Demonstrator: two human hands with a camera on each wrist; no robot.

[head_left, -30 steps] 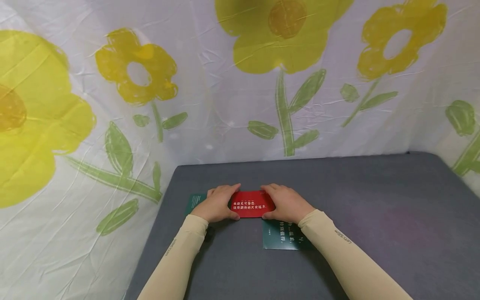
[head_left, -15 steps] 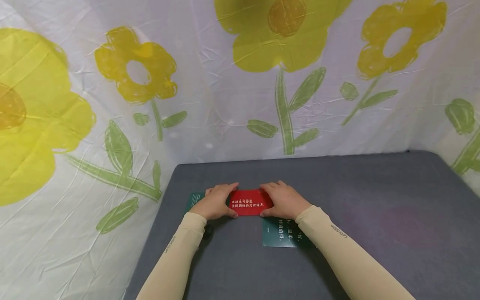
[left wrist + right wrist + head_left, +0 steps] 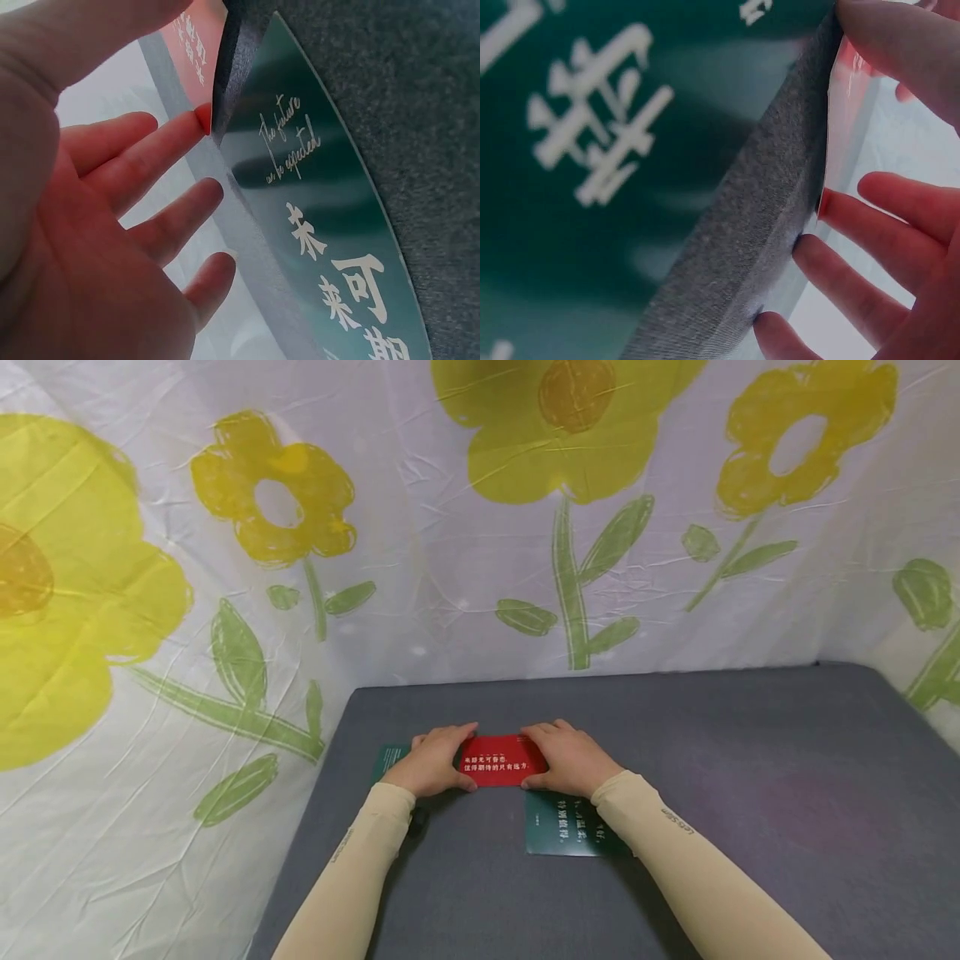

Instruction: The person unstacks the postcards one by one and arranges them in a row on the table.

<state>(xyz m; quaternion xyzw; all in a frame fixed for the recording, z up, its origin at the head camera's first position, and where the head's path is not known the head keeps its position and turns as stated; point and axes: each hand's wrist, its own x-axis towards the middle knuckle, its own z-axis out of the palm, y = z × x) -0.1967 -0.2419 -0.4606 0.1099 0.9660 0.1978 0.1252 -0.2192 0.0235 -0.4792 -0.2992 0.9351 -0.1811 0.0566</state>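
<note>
A red card with white Chinese characters lies between both hands in the head view. My left hand holds its left end, thumb at the near edge and a finger at the far edge. At the right end, my right hand grips it likewise. Each wrist view shows the other fingers spread off the card. Partly under the left hand lies a green card; the left wrist view shows white lettering on this green card. Another green card lies below the right hand, partly hidden by the sleeve.
The cards are on a dark grey table, whose back edge meets a white curtain printed with yellow flowers. A small dark object shows beside the left wrist.
The red card has shifted slightly away from me and a little to the left, with both hands keeping their hold. The green cards have stayed where they were.
</note>
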